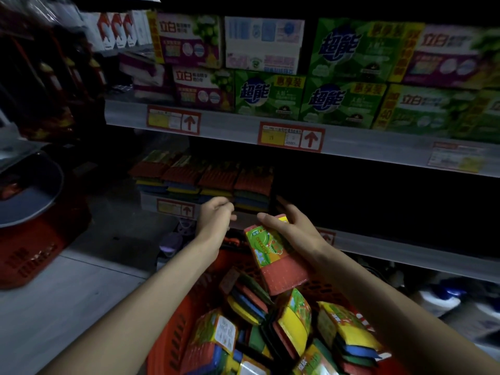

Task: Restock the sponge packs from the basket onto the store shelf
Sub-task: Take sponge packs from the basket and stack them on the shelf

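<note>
Store shelf (405, 253), red basket (167, 342), one sponge pack (276, 263) in hand.
Stacked packs (205, 180) sit far left on the shelf; the near basket holds more. The right hand (295, 228) grips the sponge pack above the basket; the left hand (213, 220), loosely curled, holds nothing.

"超能" and "惠享装" on green boxes (267, 94); "立白" on purple boxes (203, 87)

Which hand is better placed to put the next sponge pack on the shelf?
Probably right. The right hand holds a sponge pack near the stacked packs on the shelf; the left hand holds nothing.
</note>
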